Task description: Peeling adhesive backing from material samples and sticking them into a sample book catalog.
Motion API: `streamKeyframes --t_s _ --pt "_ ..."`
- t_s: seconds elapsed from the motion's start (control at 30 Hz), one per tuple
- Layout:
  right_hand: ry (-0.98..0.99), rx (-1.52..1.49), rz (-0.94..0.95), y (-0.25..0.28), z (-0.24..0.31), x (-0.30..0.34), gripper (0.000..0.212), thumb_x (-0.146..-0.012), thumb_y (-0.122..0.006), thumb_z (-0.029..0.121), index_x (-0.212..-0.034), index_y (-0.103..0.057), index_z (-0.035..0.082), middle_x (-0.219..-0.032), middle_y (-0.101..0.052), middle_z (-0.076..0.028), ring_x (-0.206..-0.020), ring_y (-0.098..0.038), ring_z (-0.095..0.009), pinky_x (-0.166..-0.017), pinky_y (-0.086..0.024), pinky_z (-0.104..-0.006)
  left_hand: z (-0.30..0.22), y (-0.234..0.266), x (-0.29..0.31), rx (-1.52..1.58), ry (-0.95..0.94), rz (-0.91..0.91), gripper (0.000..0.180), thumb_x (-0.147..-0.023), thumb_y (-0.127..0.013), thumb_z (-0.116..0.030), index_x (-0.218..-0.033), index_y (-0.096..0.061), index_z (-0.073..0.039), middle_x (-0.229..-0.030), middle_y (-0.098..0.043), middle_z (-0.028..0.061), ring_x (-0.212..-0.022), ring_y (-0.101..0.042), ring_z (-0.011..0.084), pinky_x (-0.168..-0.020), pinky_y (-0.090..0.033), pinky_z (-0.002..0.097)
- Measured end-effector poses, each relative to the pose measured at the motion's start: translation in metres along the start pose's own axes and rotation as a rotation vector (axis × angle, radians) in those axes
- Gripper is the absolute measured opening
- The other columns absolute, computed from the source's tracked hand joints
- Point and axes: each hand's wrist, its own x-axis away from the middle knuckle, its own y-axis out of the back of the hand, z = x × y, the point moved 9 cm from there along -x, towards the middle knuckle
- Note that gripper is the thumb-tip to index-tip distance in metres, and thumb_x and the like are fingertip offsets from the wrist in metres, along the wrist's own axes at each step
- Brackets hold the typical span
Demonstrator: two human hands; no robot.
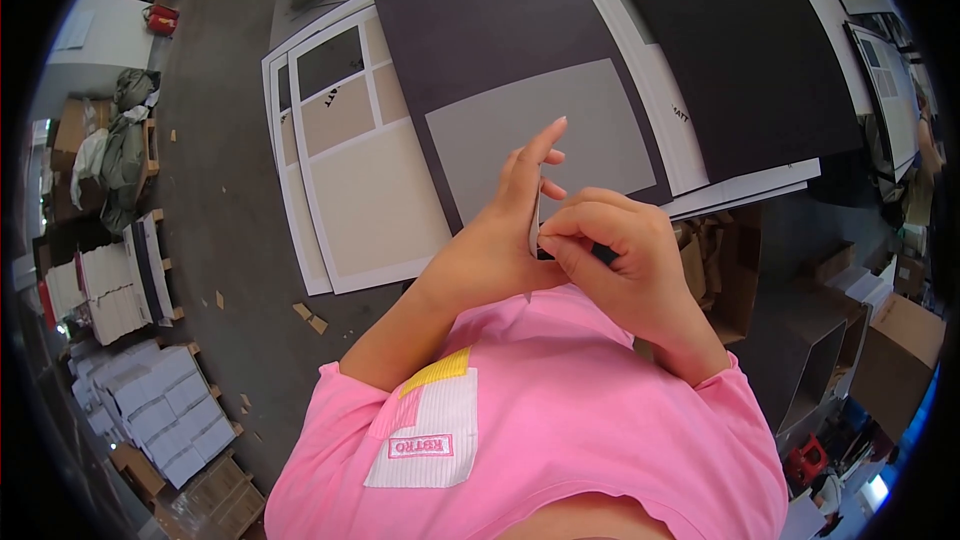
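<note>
The left hand (510, 215) is raised in front of the chest, its fingers stretched out and loosely spread, palm turned to the right. Its grip looks released. The right hand (625, 250) is just beside it, with thumb and forefinger pinched together on the near part of a thin strip (535, 227). The strip is seen nearly edge-on, between the two hands against the left palm; its exact kind is too small to tell.

Beyond the hands lies a dark panel (475, 40) with a grey rectangle (590, 110) at its near end. To its left is a white-edged board (375, 195) with beige and dark patches; to its right, a black panel (745, 50). White cartons (170, 405) are stacked at the near left, above the grey floor (225, 140), and a cardboard box (905, 355) stands at the near right.
</note>
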Motion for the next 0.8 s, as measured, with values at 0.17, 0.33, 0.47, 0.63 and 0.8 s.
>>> streamKeyframes --t_s 0.17,0.33,0.47,0.63,0.8 --pt "0.014 0.005 -0.010 -0.002 0.001 0.000 0.005 -0.082 -0.068 -0.002 -0.083 -0.063 0.000 -0.071 -0.060 -0.009 -0.058 -0.059 -0.023 -0.059 -0.052 -0.0312 0.003 0.001 0.001 -0.099 0.006 -0.016 0.124 -0.063 -0.084 0.005 -0.159 -0.010 -0.022 -0.143 -0.031 0.0157 -0.118 -0.044 0.0262 -0.094 -0.047 0.0370" --pt "-0.056 -0.116 -0.011 -0.006 -0.010 0.000 0.005 -0.078 -0.062 -0.007 -0.079 -0.061 -0.002 -0.073 -0.059 -0.003 -0.061 -0.051 -0.010 -0.062 -0.046 -0.0239 -0.001 0.000 -0.001 -0.117 -0.053 -0.039 0.124 -0.063 -0.084 0.005 -0.160 -0.010 -0.019 -0.143 -0.032 0.0160 -0.121 -0.044 0.0265 -0.100 -0.044 0.0374" --pt "-0.364 -0.684 0.001 -0.017 -0.040 0.004 0.003 -0.078 -0.060 -0.001 -0.076 -0.059 -0.001 -0.074 -0.057 -0.002 -0.067 -0.050 -0.009 -0.068 -0.045 -0.0247 -0.011 -0.005 0.000 0.352 -0.155 0.130 0.124 -0.065 -0.088 -0.012 -0.160 -0.009 -0.016 -0.152 -0.028 0.0179 -0.135 -0.039 0.0293 -0.112 -0.033 0.0416" --pt "-0.254 -0.735 -0.043 -0.012 -0.041 0.000 0.005 -0.084 -0.057 -0.002 -0.079 -0.059 -0.001 -0.075 -0.056 0.003 -0.066 -0.047 -0.002 -0.057 -0.037 -0.0201 -0.014 -0.001 0.003 0.551 -0.188 0.029 0.093 -0.084 -0.074 -0.017 -0.158 -0.017 -0.015 -0.162 -0.016 0.0151 -0.149 -0.023 0.0343 -0.119 -0.020 0.0505" --pt "-0.177 -0.711 -0.092 -0.004 -0.033 -0.001 0.007 -0.085 -0.055 -0.002 -0.079 -0.058 0.000 -0.079 -0.056 0.001 -0.068 -0.047 -0.003 -0.059 -0.037 -0.0204 -0.011 0.035 0.013 0.331 -0.337 -0.323 0.063 -0.089 -0.060 -0.015 -0.149 -0.042 -0.011 -0.163 -0.022 0.0166 -0.151 -0.021 0.0361 -0.120 -0.018 0.0490"
